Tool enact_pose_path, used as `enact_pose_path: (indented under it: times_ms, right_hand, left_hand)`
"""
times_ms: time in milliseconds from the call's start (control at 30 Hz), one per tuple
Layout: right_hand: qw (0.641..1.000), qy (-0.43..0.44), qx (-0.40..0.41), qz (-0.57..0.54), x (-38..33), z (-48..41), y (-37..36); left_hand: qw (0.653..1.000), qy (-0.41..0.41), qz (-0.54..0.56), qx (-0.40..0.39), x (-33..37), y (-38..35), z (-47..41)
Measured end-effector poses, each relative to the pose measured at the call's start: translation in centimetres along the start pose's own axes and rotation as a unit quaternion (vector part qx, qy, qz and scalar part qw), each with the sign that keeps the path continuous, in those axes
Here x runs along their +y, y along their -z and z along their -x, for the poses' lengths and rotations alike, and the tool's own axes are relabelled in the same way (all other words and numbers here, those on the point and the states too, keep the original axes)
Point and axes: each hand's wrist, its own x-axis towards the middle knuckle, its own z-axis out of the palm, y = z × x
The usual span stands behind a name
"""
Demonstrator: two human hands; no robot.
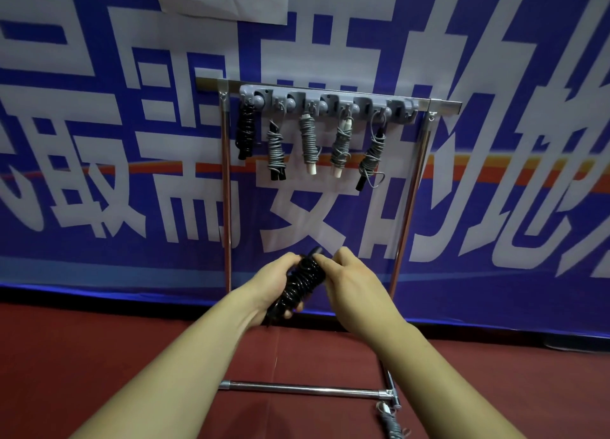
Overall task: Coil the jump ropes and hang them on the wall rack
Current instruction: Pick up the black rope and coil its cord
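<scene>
Coils may unravel if you loosen: your left hand [269,285] grips the black jump rope [303,282] (right hand [351,278] pinches its top).

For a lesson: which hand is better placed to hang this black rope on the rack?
Right hand, probably: it pinches the black jump rope up top, and the hook rail looks free at right; left hand grips mid-coil.

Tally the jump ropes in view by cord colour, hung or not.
Black cord: 2, the hung black rope and the black coil gripped by the left hand and right hand.
Grey cord: 5, four hung grey ropes and the floor rope.
Total: 7.
</scene>
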Motion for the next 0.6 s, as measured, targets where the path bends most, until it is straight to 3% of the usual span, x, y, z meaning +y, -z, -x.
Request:
enact_pose_path:
  times_ms: [267,500,600]
  right_hand:
    - [0.997,-0.056,0.045,-0.008,-0.7,0.1,-1.0]
    - [0.999,0.001,0.032,-0.022,0.1,-0.2,-0.7]
    - [0.994,-0.044,0.035,-0.094,0.4,-0.6,-0.5]
  left_hand:
    - [0.991,-0.066,-0.108,0.032,0.1,-0.9,-0.5]
    - [0.986,-0.067,-0.145,0.039,0.2,-0.8,-1.2]
    - [0.985,-0.068,-0.148,0.052,0.4,-1.2,-1.1]
